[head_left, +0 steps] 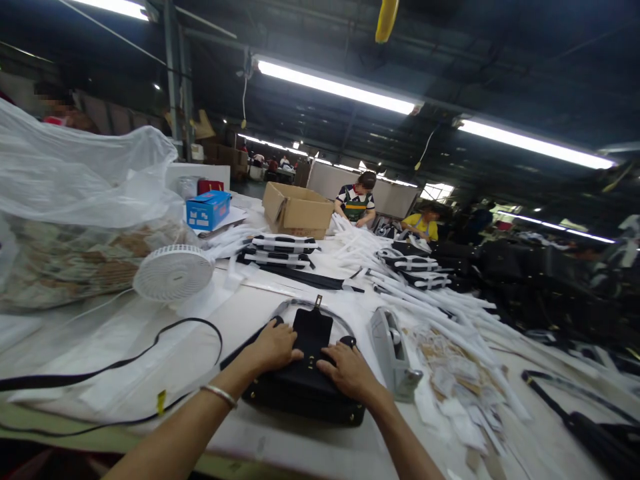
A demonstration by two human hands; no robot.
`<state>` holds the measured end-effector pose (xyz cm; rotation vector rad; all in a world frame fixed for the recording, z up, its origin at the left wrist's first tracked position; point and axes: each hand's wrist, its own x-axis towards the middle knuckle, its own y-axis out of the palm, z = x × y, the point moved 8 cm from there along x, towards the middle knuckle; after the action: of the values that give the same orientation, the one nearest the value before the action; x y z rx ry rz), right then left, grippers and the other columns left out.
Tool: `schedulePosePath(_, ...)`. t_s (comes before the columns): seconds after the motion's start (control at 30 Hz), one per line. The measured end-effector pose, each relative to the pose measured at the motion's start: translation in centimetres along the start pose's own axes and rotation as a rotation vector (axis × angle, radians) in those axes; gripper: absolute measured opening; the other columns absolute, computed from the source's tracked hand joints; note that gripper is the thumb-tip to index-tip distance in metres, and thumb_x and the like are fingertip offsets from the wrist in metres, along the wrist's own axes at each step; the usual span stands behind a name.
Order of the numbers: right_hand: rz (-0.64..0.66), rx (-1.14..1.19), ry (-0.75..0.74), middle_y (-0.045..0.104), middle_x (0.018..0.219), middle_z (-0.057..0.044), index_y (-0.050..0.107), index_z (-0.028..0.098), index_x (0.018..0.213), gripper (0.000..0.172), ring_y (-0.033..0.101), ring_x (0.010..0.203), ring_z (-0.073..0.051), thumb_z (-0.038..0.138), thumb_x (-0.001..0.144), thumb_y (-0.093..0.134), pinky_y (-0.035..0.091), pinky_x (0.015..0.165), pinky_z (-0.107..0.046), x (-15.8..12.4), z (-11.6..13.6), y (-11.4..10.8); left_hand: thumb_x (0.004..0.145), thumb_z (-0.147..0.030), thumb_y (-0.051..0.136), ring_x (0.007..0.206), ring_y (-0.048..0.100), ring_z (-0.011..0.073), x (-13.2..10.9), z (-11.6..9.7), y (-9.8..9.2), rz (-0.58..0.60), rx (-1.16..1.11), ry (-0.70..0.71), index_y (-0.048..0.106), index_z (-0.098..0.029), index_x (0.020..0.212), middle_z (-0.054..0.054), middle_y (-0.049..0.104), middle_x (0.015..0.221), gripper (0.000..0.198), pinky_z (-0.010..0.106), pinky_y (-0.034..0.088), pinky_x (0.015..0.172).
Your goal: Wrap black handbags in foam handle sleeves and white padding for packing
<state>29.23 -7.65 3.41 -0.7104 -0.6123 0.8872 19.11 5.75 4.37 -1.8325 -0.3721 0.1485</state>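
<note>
A black handbag (305,400) lies on the white worktable in front of me, its base with small gold studs towards me. Its flap (313,328) points away, with a metal clasp piece at the tip, and a wrapped handle arches behind it. My left hand (275,345) rests on the bag's left side, fingers spread, thumb pointing inward. On the right side, my right hand (346,368) presses down with its fingers apart. Both hands touch the bag without gripping it. A grey tape dispenser (393,357) stands just right of the bag.
A white fan (173,273), a blue box (209,211) and a large plastic sack (80,260) are on the left. Behind the bag lie white-wrapped straps (425,300) and an open carton (299,208). A black strap (150,347) trails left. Co-workers (356,200) sit beyond.
</note>
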Motion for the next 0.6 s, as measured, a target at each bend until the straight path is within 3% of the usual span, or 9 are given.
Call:
schedulePosePath(0.1,0.082,-0.059,-0.003,0.070,0.118,-0.011,0.076,0.025,0.100,0.029,0.053,0.123,-0.038,0.043,0.078,0.068,0.020,0.109,-0.062,-1.8,0.2,1.7,0.087,-0.035,0.061,0.124,0.052,0.0341,-2.7,-0.5,2.2,0.059,0.060,0.045,0.066,-0.014,0.108,0.019,0.064,0.123,0.031,0.053,0.026,0.111)
schedulePosePath(0.23,0.128,-0.025,-0.022,0.065,0.126,-0.010,0.074,0.029,0.108,0.034,0.050,0.127,-0.039,0.048,0.081,0.064,0.018,0.109,-0.065,-3.6,0.9,2.6,0.091,-0.036,0.054,0.125,0.051,0.0343,-5.1,-0.3,3.0,0.114,0.112,0.062,0.063,-0.012,0.116,0.020,0.062,0.126,0.036,0.055,0.027,0.110)
schedulePosePath(0.47,0.072,-0.097,-0.029,0.068,0.121,-0.011,0.073,0.025,0.109,0.037,0.053,0.124,-0.038,0.044,0.077,0.070,0.016,0.111,-0.065,-2.3,0.3,3.3,0.091,-0.033,0.053,0.111,0.061,0.0357,-4.2,0.1,3.3,0.142,0.139,0.062,0.066,-0.009,0.108,0.022,0.067,0.114,0.032,0.056,0.039,0.102)
schedulePosePath(0.6,0.262,-0.297,-0.032,0.060,0.133,-0.013,0.064,0.022,0.125,0.048,0.045,0.132,-0.037,0.051,0.090,0.051,0.014,0.112,-0.065,-2.2,0.3,4.5,0.088,-0.030,0.057,0.120,0.056,0.0348,-3.8,-0.7,2.1,0.084,0.102,0.087,0.065,-0.012,0.111,0.020,0.061,0.126,0.030,0.052,0.040,0.104)
